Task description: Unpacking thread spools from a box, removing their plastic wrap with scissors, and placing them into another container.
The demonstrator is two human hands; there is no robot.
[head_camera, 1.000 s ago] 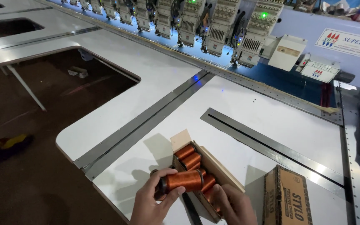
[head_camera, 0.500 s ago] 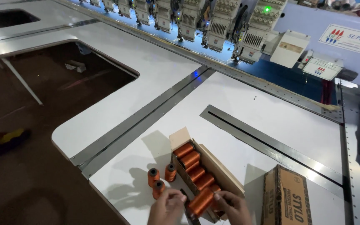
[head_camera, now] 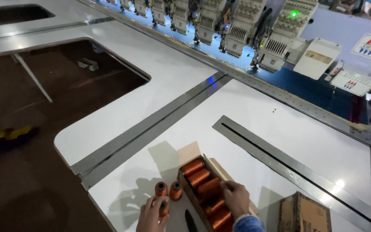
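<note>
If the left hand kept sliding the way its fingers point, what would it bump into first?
The left hand already touches one orange spool. Straight ahead, it would probably meet the upright orange spool just beyond, beside another spool. Depth is hard to judge, though.

My left hand [head_camera: 152, 212] stands a copper-orange thread spool [head_camera: 164, 207] on the white surface [head_camera: 254, 111]; my right hand [head_camera: 235, 198] reaches into the open cardboard box [head_camera: 190, 153] of spools.
</note>
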